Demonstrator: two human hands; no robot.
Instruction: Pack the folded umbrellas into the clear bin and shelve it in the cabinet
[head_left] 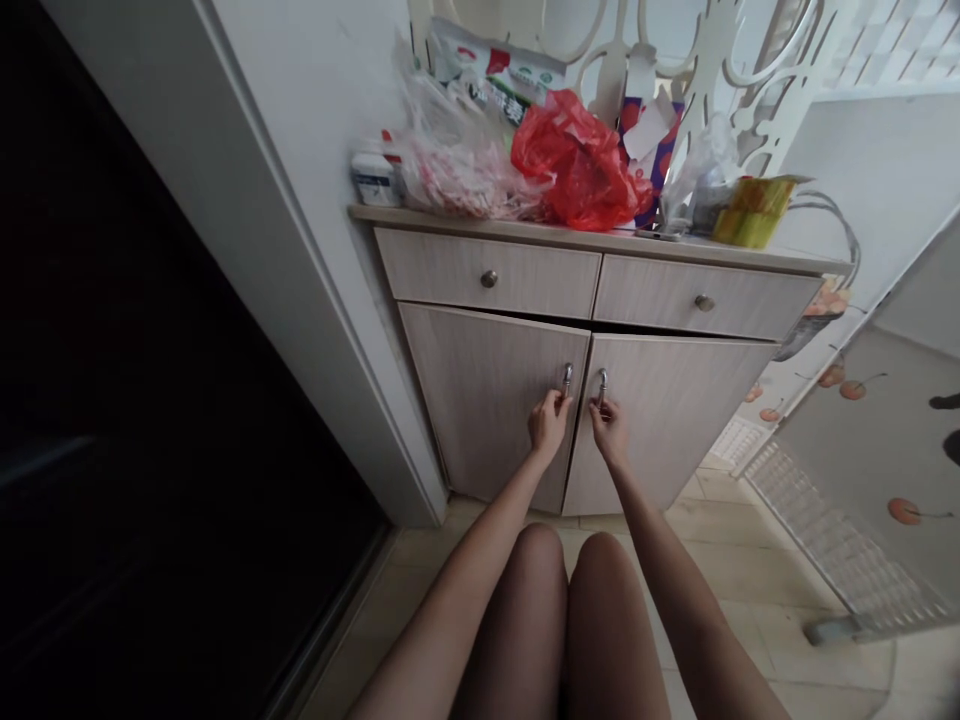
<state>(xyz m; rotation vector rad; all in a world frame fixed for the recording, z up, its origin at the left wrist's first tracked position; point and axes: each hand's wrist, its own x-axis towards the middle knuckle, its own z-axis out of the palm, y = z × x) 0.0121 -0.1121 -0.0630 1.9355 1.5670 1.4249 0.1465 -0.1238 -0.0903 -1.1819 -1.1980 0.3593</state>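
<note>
My left hand (549,424) is closed around the metal handle (568,373) of the left cabinet door (487,400). On the right cabinet door (667,410), the matching handle (603,380) is gripped by my right hand (609,428). Both doors stand slightly ajar, with a dark gap along their top edges beneath the drawers. The fingers of each hand are bent at the lower part of its handle. What lies inside the cabinet is hidden.
Above the doors are two drawers with round knobs (489,279). The cabinet top holds a red plastic bag (574,160), a clear plastic bag (465,165), a white bottle (375,180) and a yellow package (752,212). A dark doorway (150,400) lies left; a cherry-patterned panel (862,450) stands right.
</note>
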